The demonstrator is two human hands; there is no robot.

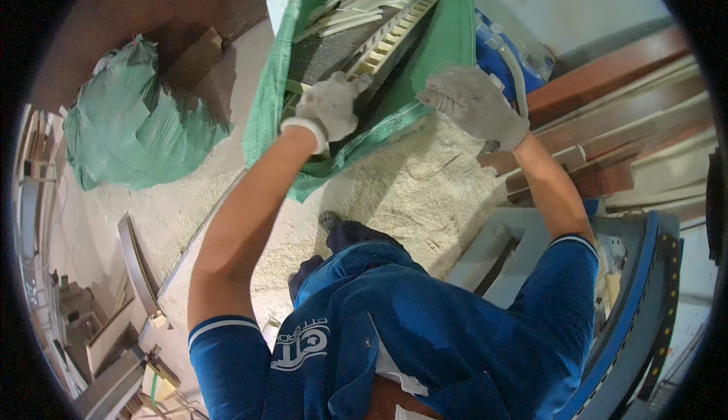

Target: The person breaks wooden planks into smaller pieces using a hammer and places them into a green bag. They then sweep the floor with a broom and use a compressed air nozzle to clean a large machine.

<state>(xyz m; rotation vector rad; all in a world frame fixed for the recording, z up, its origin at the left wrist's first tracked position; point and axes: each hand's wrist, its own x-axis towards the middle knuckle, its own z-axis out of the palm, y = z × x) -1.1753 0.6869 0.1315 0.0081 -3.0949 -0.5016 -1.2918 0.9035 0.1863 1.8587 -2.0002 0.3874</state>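
Floor: pale, strewn with cream shavings [409, 192], thickest from the centre toward 1 o'clock; 1 dark shoe [330, 221] just below the bag.
Green bundle: crumpled green sheeting [140, 128] on the floor, 10 o'clock, well apart from the bag.
Scrap pile: mixed strips and offcuts [83, 318], 8 o'clock; 1 curved strip [135, 257] lies near it.
Profiles: long red-brown and cream lengths [607, 79], 2 to 3 o'clock.
Machine: blue-grey frame [535, 234] with blue curved edge, 4 o'clock.
Blue item: blue object [493, 56] with a pale hose, between 1 and 2 o'clock, just beside the bag.
Green bag: woven, mouth open, 12 o'clock [267, 120]; holds thin cream strips [371, 3] and 1 slotted cream strip [394, 36] lying diagonally.
Left hand: grey-white glove [331, 105], 11 o'clock, over the bag's near side; fingers half curled at the slotted strip's near end. Clenched on it or merely touching: can't tell.
Right hand: gloved [474, 105], 2 o'clock; fingers bent together at the bag's right rim. Fabric pinched or not: can't tell.
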